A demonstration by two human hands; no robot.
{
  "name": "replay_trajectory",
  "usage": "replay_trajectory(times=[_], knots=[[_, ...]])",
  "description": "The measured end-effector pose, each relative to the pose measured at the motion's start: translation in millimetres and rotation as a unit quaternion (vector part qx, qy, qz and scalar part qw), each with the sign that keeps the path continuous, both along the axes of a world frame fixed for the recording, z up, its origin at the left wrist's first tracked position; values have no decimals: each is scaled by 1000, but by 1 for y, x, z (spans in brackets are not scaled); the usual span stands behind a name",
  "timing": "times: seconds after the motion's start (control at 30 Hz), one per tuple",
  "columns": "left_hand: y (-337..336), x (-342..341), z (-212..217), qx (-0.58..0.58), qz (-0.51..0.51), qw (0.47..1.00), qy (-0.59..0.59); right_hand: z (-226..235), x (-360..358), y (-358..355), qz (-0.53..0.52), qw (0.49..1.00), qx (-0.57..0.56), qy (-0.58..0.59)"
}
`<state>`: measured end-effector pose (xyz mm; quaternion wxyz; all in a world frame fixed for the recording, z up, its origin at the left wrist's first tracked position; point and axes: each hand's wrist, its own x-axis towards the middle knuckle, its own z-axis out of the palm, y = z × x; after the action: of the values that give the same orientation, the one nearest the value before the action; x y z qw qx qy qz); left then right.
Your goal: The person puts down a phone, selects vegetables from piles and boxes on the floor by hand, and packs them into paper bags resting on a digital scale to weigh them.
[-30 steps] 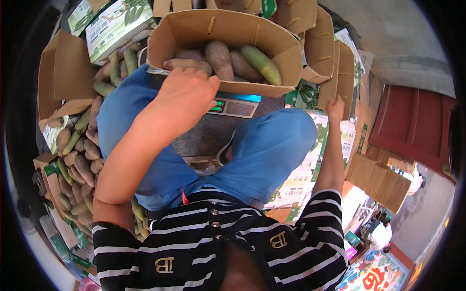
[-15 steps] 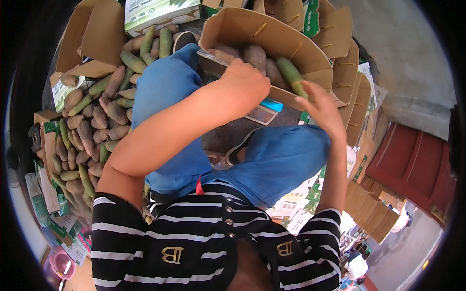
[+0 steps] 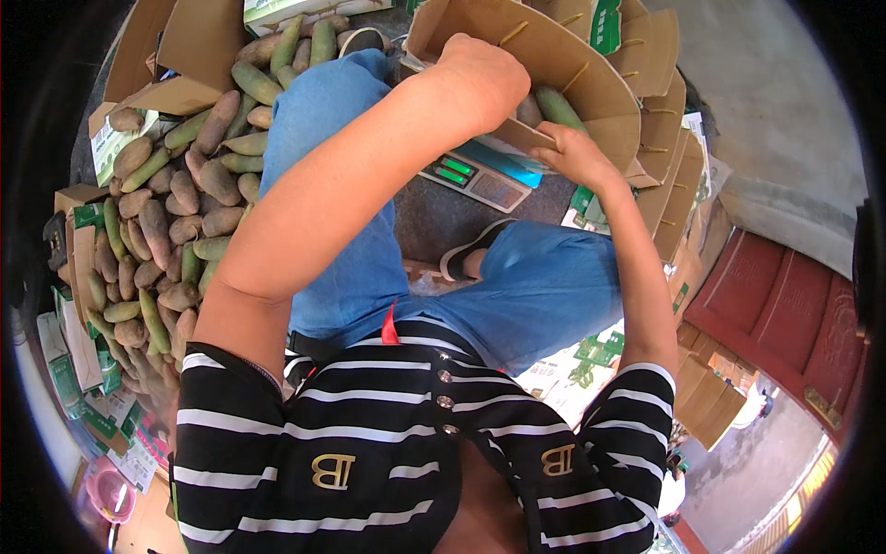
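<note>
1. Two bare hands are at one open cardboard box (image 3: 554, 51), which lies ahead of the lap, beyond the scale (image 3: 489, 187); its long side slants from upper left to lower right.
2. The left hand (image 3: 484, 81) is over the box's left part, back of the hand up. Its fingertips are hidden, so I cannot tell whether they grip anything.
3. The right hand (image 3: 581, 159) is at the near wall toward the right end; its thumb and fingers appear to pinch that edge.
4. Inside, a green vegetable (image 3: 560, 109) lies just beyond the right fingertips, its long axis also slanting down to the right. The right hand is nearer to it than the left.
5. As for writing, a green panel (image 3: 605, 26) on a box behind bears white characters, gold letter-shaped badges (image 3: 333, 472) sit on the striped shirt, and the scale's lit green digits are too small to read.
</note>
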<state>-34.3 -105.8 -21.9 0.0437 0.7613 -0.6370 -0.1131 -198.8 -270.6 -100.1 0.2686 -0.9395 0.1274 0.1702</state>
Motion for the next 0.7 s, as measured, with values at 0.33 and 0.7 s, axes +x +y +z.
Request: replay_trajectory(times=[0.33, 0.7], knots=[[-2, 0, -9, 29, -8, 999, -33, 4, -2, 7, -25, 999, -22, 10], [-3, 0, -7, 25, -11, 998, -48, 35, -6, -4, -115, 978, 25, -169]])
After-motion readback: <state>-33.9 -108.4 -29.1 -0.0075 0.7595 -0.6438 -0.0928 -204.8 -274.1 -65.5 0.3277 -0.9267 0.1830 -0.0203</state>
